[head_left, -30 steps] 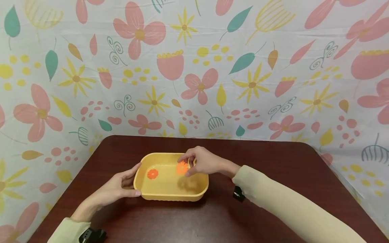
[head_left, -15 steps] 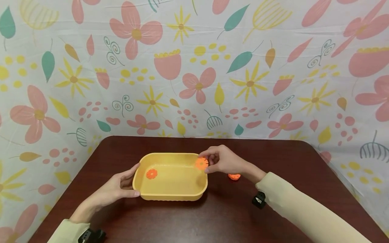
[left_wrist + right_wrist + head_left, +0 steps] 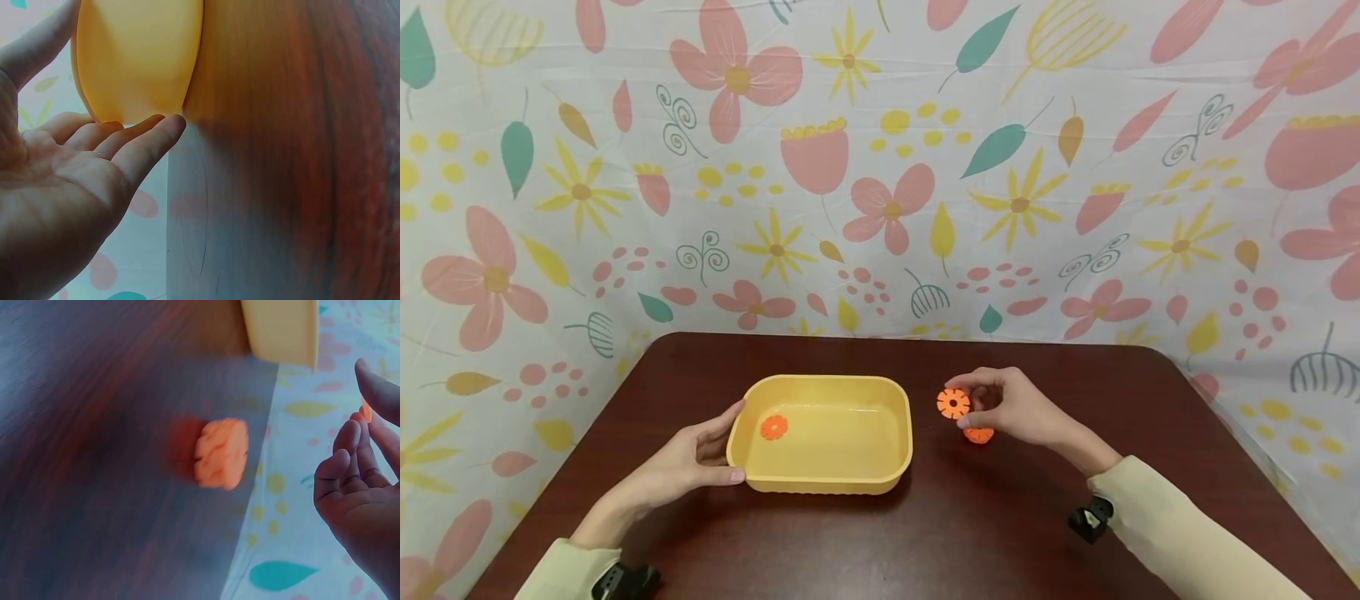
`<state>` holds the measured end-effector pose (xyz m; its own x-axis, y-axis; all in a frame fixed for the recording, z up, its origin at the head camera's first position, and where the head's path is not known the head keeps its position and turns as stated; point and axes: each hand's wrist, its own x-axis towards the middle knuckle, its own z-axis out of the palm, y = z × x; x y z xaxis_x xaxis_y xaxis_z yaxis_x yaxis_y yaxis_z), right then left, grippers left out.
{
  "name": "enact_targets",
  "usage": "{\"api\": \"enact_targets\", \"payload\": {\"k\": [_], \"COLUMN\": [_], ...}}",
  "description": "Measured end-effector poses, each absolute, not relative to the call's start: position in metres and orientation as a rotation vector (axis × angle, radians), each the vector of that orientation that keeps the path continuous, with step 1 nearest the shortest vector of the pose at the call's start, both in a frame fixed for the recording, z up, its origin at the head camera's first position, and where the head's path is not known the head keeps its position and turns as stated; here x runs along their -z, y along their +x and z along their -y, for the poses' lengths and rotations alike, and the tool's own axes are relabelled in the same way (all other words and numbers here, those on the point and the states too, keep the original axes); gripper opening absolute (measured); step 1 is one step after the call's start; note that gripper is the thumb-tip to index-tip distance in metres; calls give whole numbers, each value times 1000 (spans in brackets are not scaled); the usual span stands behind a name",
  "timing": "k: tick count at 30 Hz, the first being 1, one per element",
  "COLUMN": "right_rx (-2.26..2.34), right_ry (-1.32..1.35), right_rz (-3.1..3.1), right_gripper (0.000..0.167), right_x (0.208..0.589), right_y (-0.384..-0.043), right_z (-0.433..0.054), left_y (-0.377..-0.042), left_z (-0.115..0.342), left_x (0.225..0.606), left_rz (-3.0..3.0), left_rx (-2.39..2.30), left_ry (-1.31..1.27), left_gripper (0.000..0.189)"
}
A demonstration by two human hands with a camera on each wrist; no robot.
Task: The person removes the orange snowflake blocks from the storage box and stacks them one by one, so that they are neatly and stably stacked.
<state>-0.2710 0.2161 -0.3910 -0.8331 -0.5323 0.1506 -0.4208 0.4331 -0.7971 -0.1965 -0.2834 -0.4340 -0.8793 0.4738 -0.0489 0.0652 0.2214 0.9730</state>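
Note:
A yellow plastic tray point(image 3: 820, 446) rests on the table with one orange notched interlocking disc point(image 3: 773, 427) lying inside it, toward the left. My left hand point(image 3: 688, 467) holds the tray's left end, thumb at the near corner and fingers along the end wall; the left wrist view shows those fingers against the tray wall point(image 3: 140, 69). Right of the tray, my right hand point(image 3: 1018, 408) pinches another orange disc point(image 3: 953, 403) between thumb and index finger, above the table. Just below it stands a short orange stack point(image 3: 978, 435), blurred in the right wrist view and looking like several discs together point(image 3: 222, 453).
The dark red-brown wooden table point(image 3: 865, 542) has rounded far corners. Behind its far edge hangs a white cloth point(image 3: 880, 275) printed with flowers and leaves. Black straps with small devices sit at both wrists.
My right hand has lifted a disc out over the tray's right rim and carried it right, to the orange stack. The left hand has stayed at the tray.

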Motion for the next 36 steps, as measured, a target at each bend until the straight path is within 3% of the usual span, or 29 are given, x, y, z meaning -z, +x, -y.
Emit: {"api": "enact_targets", "payload": {"k": [13, 36], "right_rx": [1324, 1260], "right_ry": [-788, -786], "right_rz": [-2642, -2620], "right_gripper": [46, 47], "right_x": [420, 433], "right_y": [-269, -274], "right_z": [-257, -266], "left_y": [-197, -197], "left_z": [283, 283], "left_x": [433, 433], "left_rz": [-2178, -2190], "left_rx": [-1698, -1687], "left_ry": [506, 503], "left_gripper": [98, 98]}}
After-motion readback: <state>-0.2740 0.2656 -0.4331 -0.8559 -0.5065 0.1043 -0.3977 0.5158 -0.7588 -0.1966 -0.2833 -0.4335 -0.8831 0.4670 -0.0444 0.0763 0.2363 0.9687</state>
